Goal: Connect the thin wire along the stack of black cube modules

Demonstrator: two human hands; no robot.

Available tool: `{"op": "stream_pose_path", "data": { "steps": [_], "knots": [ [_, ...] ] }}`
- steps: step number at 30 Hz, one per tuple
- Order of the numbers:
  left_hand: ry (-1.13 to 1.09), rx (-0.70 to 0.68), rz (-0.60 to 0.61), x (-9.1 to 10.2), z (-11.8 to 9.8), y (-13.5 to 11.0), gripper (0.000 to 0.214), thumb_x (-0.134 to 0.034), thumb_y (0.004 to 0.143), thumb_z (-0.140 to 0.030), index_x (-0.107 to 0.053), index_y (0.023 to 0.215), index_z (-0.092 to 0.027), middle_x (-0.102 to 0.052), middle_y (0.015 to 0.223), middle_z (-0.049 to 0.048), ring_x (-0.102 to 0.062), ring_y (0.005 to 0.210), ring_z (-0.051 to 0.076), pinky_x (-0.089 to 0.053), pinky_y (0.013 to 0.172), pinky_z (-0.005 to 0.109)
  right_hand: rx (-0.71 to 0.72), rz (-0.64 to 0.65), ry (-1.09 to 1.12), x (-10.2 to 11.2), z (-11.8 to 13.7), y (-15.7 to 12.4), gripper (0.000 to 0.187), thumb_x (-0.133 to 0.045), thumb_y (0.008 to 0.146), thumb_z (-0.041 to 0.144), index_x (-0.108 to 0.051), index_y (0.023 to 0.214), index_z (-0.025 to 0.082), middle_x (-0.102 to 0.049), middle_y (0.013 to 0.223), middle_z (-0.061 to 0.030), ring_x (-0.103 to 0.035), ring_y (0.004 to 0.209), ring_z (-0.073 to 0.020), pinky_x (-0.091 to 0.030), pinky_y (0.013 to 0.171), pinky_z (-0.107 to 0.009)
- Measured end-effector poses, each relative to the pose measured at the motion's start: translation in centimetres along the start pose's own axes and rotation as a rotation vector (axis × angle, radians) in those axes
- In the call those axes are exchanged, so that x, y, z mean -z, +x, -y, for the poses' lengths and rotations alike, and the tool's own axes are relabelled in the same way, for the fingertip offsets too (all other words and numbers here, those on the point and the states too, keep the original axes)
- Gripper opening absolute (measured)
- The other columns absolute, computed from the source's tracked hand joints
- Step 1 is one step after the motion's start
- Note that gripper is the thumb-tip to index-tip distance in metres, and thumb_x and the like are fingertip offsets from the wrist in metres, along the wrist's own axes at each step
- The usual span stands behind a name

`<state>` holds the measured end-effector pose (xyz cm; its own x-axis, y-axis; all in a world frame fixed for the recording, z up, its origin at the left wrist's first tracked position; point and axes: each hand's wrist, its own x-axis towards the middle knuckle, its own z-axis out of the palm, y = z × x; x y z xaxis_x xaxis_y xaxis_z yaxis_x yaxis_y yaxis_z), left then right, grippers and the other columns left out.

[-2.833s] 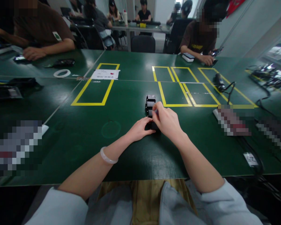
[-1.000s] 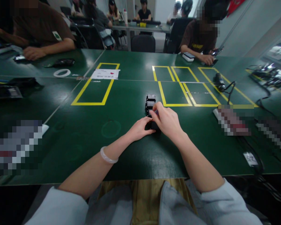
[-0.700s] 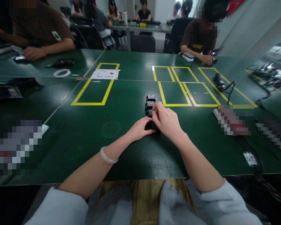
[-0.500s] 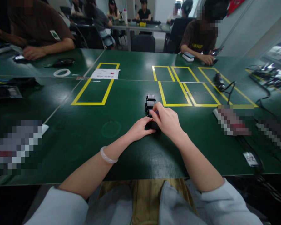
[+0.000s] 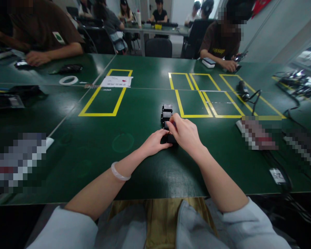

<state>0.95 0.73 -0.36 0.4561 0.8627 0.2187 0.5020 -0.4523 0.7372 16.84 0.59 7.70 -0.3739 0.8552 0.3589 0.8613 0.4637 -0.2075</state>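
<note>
A row of small black blocks [image 5: 167, 114] with shiny tops stands on the green table in front of me, running away from my hands. At its near end is a dark block [image 5: 171, 139], partly covered by my fingers. My left hand [image 5: 154, 142] is closed around this near block from the left, thumb on the near side and fingers on the far side. From the right, my right hand [image 5: 186, 133] reaches over the row with thumb and fingertips pinched together. Whatever lies between those fingertips is too small and hidden to make out.
Yellow tape outlines [image 5: 98, 114] mark the green table [image 5: 145, 180]. A white paper [image 5: 116, 81] and a tape roll [image 5: 68, 80] lie at the back left. Blurred-out flat devices [image 5: 259, 133] and cables [image 5: 285, 169] lie right. Two people sit opposite.
</note>
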Motion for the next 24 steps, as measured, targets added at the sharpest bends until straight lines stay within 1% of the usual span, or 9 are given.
{"op": "stream_pose_path", "data": {
  "steps": [4,8,14,20,24],
  "knots": [
    [0.009,-0.003,0.0,0.06,-0.06,0.03,0.048,-0.07,0.077,-0.033,-0.056,0.121,-0.019,-0.062,0.117,0.0094,-0.059,0.106,0.027,-0.046,0.093,0.042,-0.028,0.011,0.0,0.06,0.05,0.08,0.026,-0.029,0.096,0.034,-0.05,0.102,0.019,-0.068,0.084,-0.0044,-0.061,0.072,-0.0151,-0.034,0.063,-0.025],
    [0.015,-0.002,0.009,0.1,-0.09,0.02,0.049,-0.069,0.078,-0.034,-0.055,0.122,-0.019,-0.061,0.118,0.0094,-0.059,0.107,0.027,-0.046,0.094,0.042,-0.023,0.002,-0.031,0.12,0.13,0.12,0.025,-0.029,0.095,0.03,-0.05,0.104,0.019,-0.068,0.082,-0.0039,-0.06,0.068,-0.0149,-0.033,0.062,-0.026],
    [0.015,0.005,0.012,0.13,-0.23,-0.01,0.05,-0.069,0.078,-0.033,-0.054,0.124,-0.019,-0.061,0.12,0.0093,-0.058,0.109,0.027,-0.045,0.095,0.041,0.02,-0.009,-0.083,-0.04,0.04,0.13,0.027,-0.032,0.096,0.039,-0.05,0.098,0.02,-0.066,0.077,-0.0029,-0.06,0.068,-0.0164,-0.033,0.062,-0.026],
    [0.007,0.0,0.012,0.21,-0.28,0.03,0.046,-0.069,0.078,-0.033,-0.056,0.12,-0.018,-0.061,0.118,0.0098,-0.059,0.107,0.027,-0.046,0.093,0.04,-0.003,-0.009,-0.018,0.01,0.07,0.13,0.02,-0.033,0.094,0.029,-0.048,0.103,0.02,-0.068,0.083,-0.0028,-0.061,0.068,-0.0149,-0.033,0.062,-0.025],
    [0.004,0.0,0.011,0.15,-0.24,0.03,0.049,-0.069,0.078,-0.033,-0.054,0.124,-0.02,-0.061,0.119,0.0093,-0.058,0.108,0.027,-0.045,0.095,0.041,-0.002,-0.006,-0.026,-0.08,0.05,0.13,0.024,-0.033,0.095,0.037,-0.048,0.102,0.02,-0.068,0.082,-0.0029,-0.061,0.069,-0.0155,-0.033,0.062,-0.026]
  ]
}}
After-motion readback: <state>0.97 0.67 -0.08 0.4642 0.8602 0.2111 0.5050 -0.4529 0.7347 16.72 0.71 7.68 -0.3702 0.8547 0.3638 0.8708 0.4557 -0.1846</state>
